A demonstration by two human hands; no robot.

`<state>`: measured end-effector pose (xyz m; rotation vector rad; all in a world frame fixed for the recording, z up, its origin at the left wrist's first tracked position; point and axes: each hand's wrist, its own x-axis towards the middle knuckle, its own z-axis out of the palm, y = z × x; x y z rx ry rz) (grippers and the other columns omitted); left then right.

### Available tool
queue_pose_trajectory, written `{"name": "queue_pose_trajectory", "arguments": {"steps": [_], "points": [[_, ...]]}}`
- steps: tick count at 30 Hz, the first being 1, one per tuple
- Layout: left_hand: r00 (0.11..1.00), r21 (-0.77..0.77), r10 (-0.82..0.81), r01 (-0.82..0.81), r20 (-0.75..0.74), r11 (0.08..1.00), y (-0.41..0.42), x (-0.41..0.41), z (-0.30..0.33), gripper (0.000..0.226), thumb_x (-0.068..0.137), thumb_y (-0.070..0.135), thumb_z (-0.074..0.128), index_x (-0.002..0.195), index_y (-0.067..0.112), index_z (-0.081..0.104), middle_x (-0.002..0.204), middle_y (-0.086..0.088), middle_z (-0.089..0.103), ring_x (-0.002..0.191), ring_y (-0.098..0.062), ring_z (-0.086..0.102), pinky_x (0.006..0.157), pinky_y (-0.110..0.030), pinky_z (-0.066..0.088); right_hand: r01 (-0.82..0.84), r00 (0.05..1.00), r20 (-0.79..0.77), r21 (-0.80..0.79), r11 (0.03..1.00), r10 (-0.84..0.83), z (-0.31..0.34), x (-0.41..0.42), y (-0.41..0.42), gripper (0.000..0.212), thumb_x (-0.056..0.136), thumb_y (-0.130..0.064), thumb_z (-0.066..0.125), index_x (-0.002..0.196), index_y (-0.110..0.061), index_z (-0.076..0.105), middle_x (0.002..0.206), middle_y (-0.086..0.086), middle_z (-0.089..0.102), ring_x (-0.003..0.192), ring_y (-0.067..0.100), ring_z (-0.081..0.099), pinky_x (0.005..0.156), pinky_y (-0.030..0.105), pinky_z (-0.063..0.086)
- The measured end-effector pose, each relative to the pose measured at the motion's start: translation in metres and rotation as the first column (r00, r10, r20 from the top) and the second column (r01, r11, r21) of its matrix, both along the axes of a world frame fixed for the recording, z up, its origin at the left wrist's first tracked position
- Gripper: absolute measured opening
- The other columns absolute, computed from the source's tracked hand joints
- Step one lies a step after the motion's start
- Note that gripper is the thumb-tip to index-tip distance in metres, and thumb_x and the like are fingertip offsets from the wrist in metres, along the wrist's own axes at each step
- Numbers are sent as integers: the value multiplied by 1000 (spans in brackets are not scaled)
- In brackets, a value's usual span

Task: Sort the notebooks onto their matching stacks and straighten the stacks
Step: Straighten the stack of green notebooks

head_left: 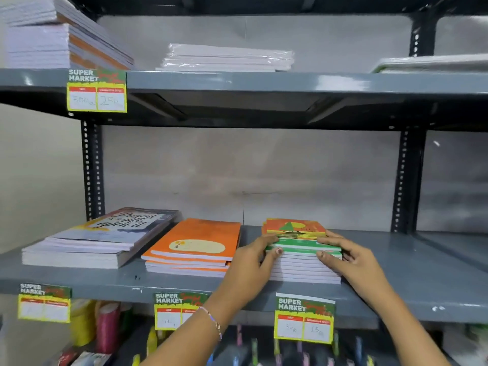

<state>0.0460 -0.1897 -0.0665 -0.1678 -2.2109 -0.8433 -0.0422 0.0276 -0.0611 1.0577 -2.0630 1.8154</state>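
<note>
Three stacks of notebooks lie on the middle grey shelf (396,281). At the right is a stack of small notebooks with red, yellow and green covers (299,233). My left hand (250,270) presses its left side, thumb on the front edge. My right hand (351,262) presses its right side, fingers on the top books. A stack of orange notebooks (195,244) lies in the middle, slightly fanned. A stack of large notebooks with a lettered cover (100,236) lies at the left, its upper books skewed.
Price tags (303,319) hang from the shelf fronts. The upper shelf (264,81) holds a tall stack at left (52,35) and plastic-wrapped packs (227,58). Black slotted uprights (406,180) stand at both sides. Bottles and pens fill the shelf below.
</note>
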Motion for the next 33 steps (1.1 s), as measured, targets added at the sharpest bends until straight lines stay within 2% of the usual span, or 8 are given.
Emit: {"name": "queue_pose_trajectory", "arguments": {"steps": [5, 9, 13, 16, 21, 25, 29, 33], "points": [[989, 79, 29, -17, -147, 997, 2, -1, -6, 29, 87, 30, 66, 113, 19, 71, 117, 12, 69, 99, 14, 56, 88, 3, 37, -3, 1000, 7, -16, 1000, 3, -3, -4, 2, 29, 71, -27, 77, 100, -24, 76, 131, -6, 61, 122, 3, 54, 105, 31, 43], [986, 148, 23, 1, -165, 989, 0, -4, -6, 26, 82, 28, 72, 107, 20, 74, 109, 18, 68, 97, 20, 57, 90, 0, 39, -20, 1000, 22, -44, 999, 21, -4, -7, 3, 30, 70, -26, 77, 100, -21, 76, 131, -5, 61, 119, 4, 57, 98, 24, 48], [984, 167, 15, 15, -178, 986, -1, -4, -6, 26, 80, 24, 74, 105, 19, 75, 107, 17, 68, 101, 10, 62, 93, -7, 44, -44, 998, 33, -81, 996, 47, -7, -11, 3, 34, 66, -31, 82, 98, -19, 76, 132, -1, 61, 119, 8, 58, 100, 31, 48], [987, 207, -7, 41, -164, 978, -2, -6, -7, 25, 79, 22, 75, 104, 19, 75, 105, 19, 68, 100, 16, 59, 91, -4, 43, -50, 997, 58, -127, 991, 58, -9, -15, 2, 45, 58, -36, 85, 97, -15, 77, 128, 1, 64, 116, 10, 61, 96, 29, 50], [987, 221, -25, 60, -156, 973, -3, -6, -6, 25, 79, 23, 74, 105, 21, 75, 107, 18, 69, 102, 17, 58, 92, -7, 44, -46, 995, 81, -213, 976, 64, -9, -15, 1, 41, 59, -19, 87, 95, -4, 76, 119, 8, 69, 107, 16, 67, 90, 32, 55], [990, 229, -34, 66, -140, 971, -3, -6, -6, 26, 80, 24, 74, 106, 22, 74, 104, 22, 66, 100, 19, 58, 92, -8, 46, 14, 999, 49, -214, 977, -3, -11, -13, 1, 32, 58, -17, 85, 89, -9, 78, 110, 8, 73, 105, 14, 68, 93, 34, 54], [991, 232, -50, 78, -126, 970, -4, -5, -6, 27, 80, 24, 73, 107, 22, 74, 101, 28, 64, 98, 20, 58, 89, -7, 47, 17, 1000, 23, -206, 979, -12, -9, -10, 1, 31, 62, -12, 82, 92, -5, 76, 110, 9, 72, 103, 11, 68, 85, 22, 55], [991, 252, -61, 91, -122, 964, -5, -6, -6, 27, 80, 24, 74, 107, 22, 73, 104, 22, 67, 103, 12, 61, 90, -10, 48, -20, 1000, 13, -203, 979, 23, -8, -9, 5, 26, 70, -9, 76, 95, -2, 75, 112, 9, 71, 104, 12, 68, 78, 15, 53]]}}
